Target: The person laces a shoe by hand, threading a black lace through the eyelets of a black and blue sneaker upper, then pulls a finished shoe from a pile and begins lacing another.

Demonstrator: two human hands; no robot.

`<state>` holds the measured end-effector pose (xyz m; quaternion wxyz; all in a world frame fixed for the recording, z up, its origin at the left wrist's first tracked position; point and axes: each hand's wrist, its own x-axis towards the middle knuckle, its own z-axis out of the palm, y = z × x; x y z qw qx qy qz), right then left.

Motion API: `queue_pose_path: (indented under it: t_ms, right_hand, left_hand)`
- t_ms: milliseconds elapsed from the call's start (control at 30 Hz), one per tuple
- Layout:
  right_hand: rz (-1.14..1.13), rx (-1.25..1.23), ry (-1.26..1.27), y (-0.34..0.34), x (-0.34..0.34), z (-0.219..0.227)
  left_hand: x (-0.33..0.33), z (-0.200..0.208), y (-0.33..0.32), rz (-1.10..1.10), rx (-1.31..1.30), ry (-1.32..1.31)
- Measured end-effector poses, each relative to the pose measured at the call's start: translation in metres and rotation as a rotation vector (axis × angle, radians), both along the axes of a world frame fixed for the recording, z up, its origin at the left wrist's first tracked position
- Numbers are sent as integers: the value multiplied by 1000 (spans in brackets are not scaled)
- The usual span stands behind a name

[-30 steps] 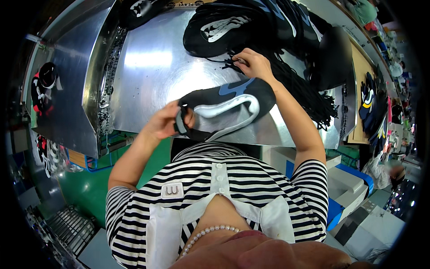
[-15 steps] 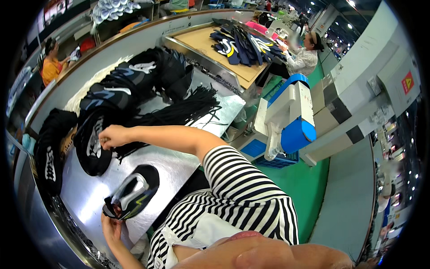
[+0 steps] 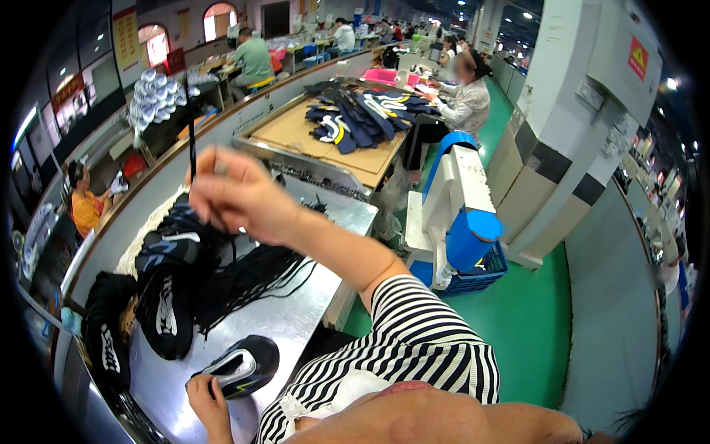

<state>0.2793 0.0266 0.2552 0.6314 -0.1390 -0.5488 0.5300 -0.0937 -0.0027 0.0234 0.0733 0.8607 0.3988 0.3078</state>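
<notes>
Raised above the metal table, my right hand [image 3: 240, 196] is closed on a thin black shoelace [image 3: 192, 137], one end of which sticks up past my fingers. Below it, a heap of loose black laces [image 3: 248, 285] spreads across the tabletop. At the near edge my left hand [image 3: 207, 403] grips the rim of a black shoe upper [image 3: 255, 362] with a pale lining and a yellow-green mark; part of the grip is hidden. To the left, bundled dark uppers with white lacing [image 3: 166, 307] stand in curved rows.
Beyond the metal table [image 3: 296, 307], a board-topped table [image 3: 292, 133] carries a pile of navy pieces [image 3: 359, 111]. A blue and white machine [image 3: 470, 222] stands at the right, by a pillar [image 3: 551, 111]. A co-worker in a pale top [image 3: 466, 103] sits at the back.
My right hand has lifted from the bundled uppers up and to the right, now with a lace. My left hand stays at the shoe upper. The view has tilted upward.
</notes>
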Motion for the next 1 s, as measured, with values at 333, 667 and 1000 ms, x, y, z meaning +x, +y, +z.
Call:
queue_pose_path:
  t_ms: [333,667,1000]
  right_hand:
    - [204,-483,-42,-1,-82,-241]
    - [-114,-554,-179,45,-100,-351]
    - [-280,-207,-84,30,-125,-314]
  left_hand:
    - [-27,-82,89,-49,-249,62]
    - [60,-9,88,131,-1379,211]
    - [49,-47,78,-140,-1492,-881]
